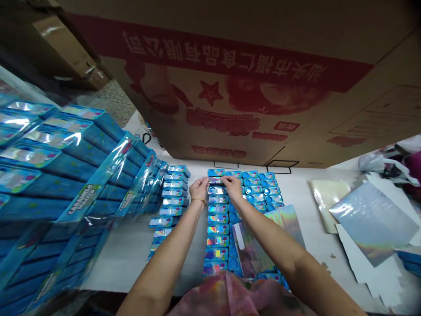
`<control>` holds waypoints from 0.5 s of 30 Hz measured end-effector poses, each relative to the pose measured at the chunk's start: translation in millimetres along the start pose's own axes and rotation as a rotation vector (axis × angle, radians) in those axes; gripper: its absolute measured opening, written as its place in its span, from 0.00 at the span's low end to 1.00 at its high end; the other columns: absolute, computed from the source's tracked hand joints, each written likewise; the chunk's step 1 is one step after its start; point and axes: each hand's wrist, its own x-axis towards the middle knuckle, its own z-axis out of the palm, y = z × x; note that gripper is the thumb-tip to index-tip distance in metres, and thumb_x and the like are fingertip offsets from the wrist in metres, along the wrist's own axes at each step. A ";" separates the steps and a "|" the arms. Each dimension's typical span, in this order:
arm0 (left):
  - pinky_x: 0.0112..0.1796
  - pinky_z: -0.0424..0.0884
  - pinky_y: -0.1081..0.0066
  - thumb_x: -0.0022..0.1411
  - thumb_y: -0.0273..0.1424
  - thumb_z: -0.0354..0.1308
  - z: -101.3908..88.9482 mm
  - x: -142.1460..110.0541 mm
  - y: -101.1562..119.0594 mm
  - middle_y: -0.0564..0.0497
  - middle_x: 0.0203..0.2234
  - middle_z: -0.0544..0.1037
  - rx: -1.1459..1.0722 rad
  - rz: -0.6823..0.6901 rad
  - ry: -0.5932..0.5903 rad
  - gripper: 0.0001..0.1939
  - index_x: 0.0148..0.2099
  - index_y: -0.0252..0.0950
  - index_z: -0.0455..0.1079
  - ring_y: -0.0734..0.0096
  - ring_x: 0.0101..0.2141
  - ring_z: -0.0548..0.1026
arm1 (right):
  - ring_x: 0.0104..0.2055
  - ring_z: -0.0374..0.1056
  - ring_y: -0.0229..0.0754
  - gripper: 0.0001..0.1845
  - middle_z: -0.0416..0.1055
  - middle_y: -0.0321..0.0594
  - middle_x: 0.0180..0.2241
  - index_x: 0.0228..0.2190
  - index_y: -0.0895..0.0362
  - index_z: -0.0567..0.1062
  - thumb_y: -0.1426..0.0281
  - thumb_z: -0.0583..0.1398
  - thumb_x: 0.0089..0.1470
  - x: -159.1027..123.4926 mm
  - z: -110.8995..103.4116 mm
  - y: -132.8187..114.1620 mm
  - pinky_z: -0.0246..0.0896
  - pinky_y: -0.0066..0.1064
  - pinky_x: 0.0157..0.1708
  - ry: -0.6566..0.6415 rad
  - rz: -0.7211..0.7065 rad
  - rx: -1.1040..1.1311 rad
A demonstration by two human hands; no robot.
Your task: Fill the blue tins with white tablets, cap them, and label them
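Observation:
My left hand (199, 189), with a bracelet at its wrist, pinches the left end of a small shiny strip (215, 180), which looks like a holographic sticker. The right end of the strip is between the fingers of my right hand (233, 186). Both hands are over the far end of a column of small blue boxes (218, 208). Nearer boxes in that column have shiny rainbow faces, while those in the columns to the right show round recesses. Under my right forearm, a holographic sheet (251, 250) with a pale patch lies across the boxes.
Another column of blue boxes (174, 202) stands left of my hands. Film-wrapped stacks (98, 175) of blue boxes fill the left side. A large printed carton (237, 109) walls off the back. Silvery sheets (375, 219) and a plastic-wrapped pack (329, 202) lie at right on the white table (126, 259).

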 end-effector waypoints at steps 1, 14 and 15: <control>0.22 0.61 0.78 0.40 0.32 0.61 2.0 8.6 0.3 0.55 0.16 0.70 0.016 0.015 0.016 0.11 0.28 0.31 0.71 0.79 0.20 0.67 | 0.28 0.63 0.38 0.12 0.70 0.36 0.23 0.22 0.58 0.73 0.61 0.57 0.40 6.3 5.6 2.9 0.58 0.28 0.29 0.024 -0.035 -0.050; 0.27 0.66 0.75 0.41 0.28 0.59 10.7 61.6 -15.8 0.52 0.18 0.73 0.130 0.089 0.075 0.07 0.27 0.30 0.72 0.77 0.21 0.68 | 0.36 0.59 0.45 0.11 0.69 0.42 0.30 0.24 0.55 0.75 0.68 0.53 0.50 36.1 30.2 4.1 0.50 0.35 0.36 0.109 -0.272 -0.760; 0.27 0.66 0.74 0.42 0.28 0.58 11.3 63.3 -19.0 0.52 0.18 0.73 0.137 0.089 0.069 0.08 0.27 0.29 0.72 0.77 0.21 0.68 | 0.36 0.59 0.45 0.12 0.69 0.43 0.30 0.24 0.56 0.75 0.67 0.53 0.50 36.5 30.5 4.4 0.50 0.35 0.36 0.099 -0.284 -0.790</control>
